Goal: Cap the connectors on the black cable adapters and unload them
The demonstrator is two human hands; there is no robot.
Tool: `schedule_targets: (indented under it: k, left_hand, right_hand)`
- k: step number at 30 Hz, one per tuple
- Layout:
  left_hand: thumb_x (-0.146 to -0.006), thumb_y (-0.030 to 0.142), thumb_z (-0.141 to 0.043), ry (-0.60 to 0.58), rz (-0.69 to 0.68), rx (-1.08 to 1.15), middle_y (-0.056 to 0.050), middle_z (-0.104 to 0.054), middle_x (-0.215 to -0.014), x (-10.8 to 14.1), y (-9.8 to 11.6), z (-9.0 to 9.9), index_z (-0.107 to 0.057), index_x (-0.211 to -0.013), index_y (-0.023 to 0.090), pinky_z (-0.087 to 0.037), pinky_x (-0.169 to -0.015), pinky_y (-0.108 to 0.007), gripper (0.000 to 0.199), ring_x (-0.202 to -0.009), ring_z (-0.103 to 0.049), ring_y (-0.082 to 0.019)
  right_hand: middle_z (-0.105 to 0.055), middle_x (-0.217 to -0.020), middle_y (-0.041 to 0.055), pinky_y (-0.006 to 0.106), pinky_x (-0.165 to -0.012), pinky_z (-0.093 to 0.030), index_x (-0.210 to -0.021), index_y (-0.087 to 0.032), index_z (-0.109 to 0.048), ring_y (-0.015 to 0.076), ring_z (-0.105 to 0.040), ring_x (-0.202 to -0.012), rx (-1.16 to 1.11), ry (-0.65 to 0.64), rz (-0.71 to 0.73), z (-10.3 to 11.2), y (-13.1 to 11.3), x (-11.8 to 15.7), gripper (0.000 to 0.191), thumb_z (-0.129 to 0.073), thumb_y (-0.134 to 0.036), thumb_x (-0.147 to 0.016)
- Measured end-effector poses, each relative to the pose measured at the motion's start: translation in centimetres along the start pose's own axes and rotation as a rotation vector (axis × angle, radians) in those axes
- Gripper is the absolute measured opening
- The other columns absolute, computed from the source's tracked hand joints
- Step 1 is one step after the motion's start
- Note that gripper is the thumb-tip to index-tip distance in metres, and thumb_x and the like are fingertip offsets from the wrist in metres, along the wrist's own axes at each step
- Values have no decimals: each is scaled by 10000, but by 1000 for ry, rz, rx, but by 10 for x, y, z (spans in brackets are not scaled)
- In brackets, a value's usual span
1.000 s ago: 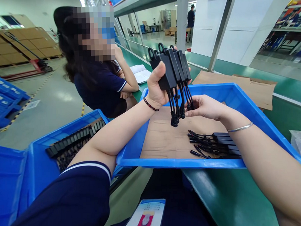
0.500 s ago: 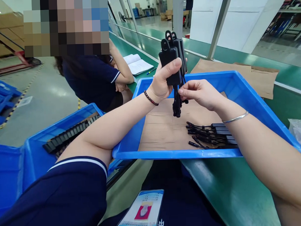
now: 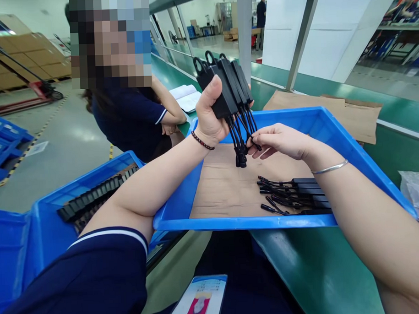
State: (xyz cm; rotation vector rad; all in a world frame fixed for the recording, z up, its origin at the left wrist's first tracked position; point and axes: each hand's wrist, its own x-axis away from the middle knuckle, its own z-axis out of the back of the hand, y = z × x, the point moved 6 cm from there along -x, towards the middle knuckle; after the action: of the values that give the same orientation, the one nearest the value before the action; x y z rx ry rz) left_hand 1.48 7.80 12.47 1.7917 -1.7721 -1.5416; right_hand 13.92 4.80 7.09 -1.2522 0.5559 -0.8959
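My left hand (image 3: 210, 113) is closed around several flat black boxes with cables (image 3: 229, 90), held up above a blue bin. Each box has a loop at its top end, and short black leads with plugs hang from the lower end. The fingers of my right hand (image 3: 276, 141) pinch one of the hanging leads (image 3: 253, 139) near its plug. Below, on the cardboard liner (image 3: 220, 188) of the blue bin (image 3: 244, 223), lie more black boxes with cables (image 3: 300, 190), their plugs pointing left and partly hidden by my right forearm.
At left, a second blue bin (image 3: 49, 213) holds rows of black boxes (image 3: 97, 193). A seated co-worker (image 3: 128, 114) is beside the green bench, near an open notebook (image 3: 185, 97). Cardboard sheets (image 3: 317, 107) lie behind the bin, and a plastic bag (image 3: 415, 188) is at right.
My left hand has moved left and slightly down, and the boxes in it now fan out and tilt. My right hand has dropped slightly and stays at the leads.
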Motion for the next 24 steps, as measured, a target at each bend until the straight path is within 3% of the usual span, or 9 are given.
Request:
schedule_targets:
  k: [5, 13, 16, 19, 21, 24]
  left_hand:
    - [-819, 568, -372, 135, -11, -42, -36, -640, -1079, -1, 7, 9, -630, -949, 258, -462, -941, -419, 423, -1230, -481, -256]
    - [-760, 626, -427, 158, -60, -83, -29, -659, -1054, -4, 15, 18, -629, -914, 281, -486, -901, -405, 429, -1167, -532, -246]
    - [-752, 671, -389, 178, -70, -99, -27, -658, -1053, -6, 19, 22, -625, -932, 289, -479, -904, -418, 483, -1183, -517, -250]
    - [-747, 690, -372, 128, -62, -85, 5, -662, -1049, -7, 21, 21, -632, -940, 325, -434, -956, -449, 489, -1242, -457, -254]
    - [-739, 716, -360, 83, -36, -75, 35, -672, -1038, -6, 21, 18, -643, -945, 355, -385, -999, -464, 504, -1296, -381, -261]
    - [-732, 760, -317, 47, 15, -79, 65, -681, -1024, -3, 20, 14, -655, -969, 373, -323, -1040, -478, 566, -1336, -291, -279]
  right_hand:
    - [-705, -868, 76, 263, -665, -528, -883, -168, -691, 168, -660, -800, -69, 136, 86, 7, -8, 0, 192, -623, -310, -773]
    - [-703, -868, 85, 279, -694, -527, -805, -154, -684, 173, -654, -801, -220, 147, 81, 10, -7, 0, 217, -545, -320, -806]
    - [-698, -908, 97, 289, -717, -523, -797, -148, -690, 182, -651, -826, -147, 59, 44, 7, -4, 1, 234, -586, -357, -794]
    - [-691, -859, 114, 301, -679, -515, -762, -141, -684, 184, -642, -763, -35, -10, 1, 5, 1, 1, 382, -599, -512, -790]
    - [-655, -713, 92, 285, -603, -486, -678, -143, -631, 146, -591, -624, 0, 105, 28, 14, 0, 0, 475, -564, -600, -786]
    - [-577, -620, 32, 249, -557, -441, -623, -158, -529, 94, -498, -548, 9, 312, 106, 28, -4, 2, 441, -603, -565, -777]
